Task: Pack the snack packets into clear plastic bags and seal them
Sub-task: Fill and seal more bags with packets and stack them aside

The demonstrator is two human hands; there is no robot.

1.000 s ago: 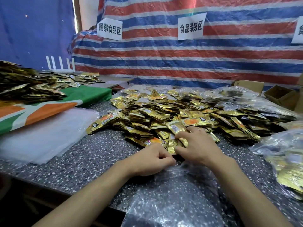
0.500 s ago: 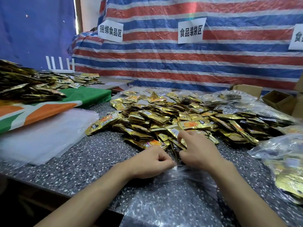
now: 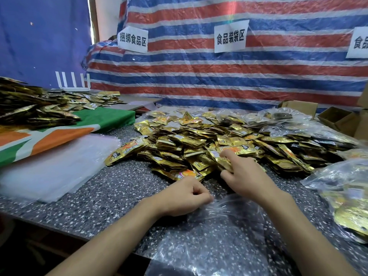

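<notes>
Pinching the puckered mouth of a clear plastic bag (image 3: 219,236) with the left hand (image 3: 183,198), fingers curled tight on the film, the bag itself spread flat on the speckled countertop (image 3: 119,192) under both forearms. Gripping, with the right hand (image 3: 245,176) just ahead of the left, a small bunch of gold snack packets (image 3: 221,164) at the near edge of the loose pile (image 3: 199,140), fingers curled round them and forefinger reaching out over the heap.

Sitting well to the left of the left hand: a stack of empty clear bags (image 3: 49,168). Sitting to the right of the right hand: a filled bag (image 3: 346,206) showing gold packets inside.

Lying farther beyond the left hand: a green and orange cloth (image 3: 103,118) carrying a second heap of packets (image 3: 29,110). Standing beyond the right hand, past the pile: more filled bags (image 3: 278,118) and open cardboard boxes (image 3: 336,118).

Hanging behind everything: a red, white and blue striped tarpaulin (image 3: 199,76) bearing white paper signs (image 3: 230,36) in Chinese characters.
</notes>
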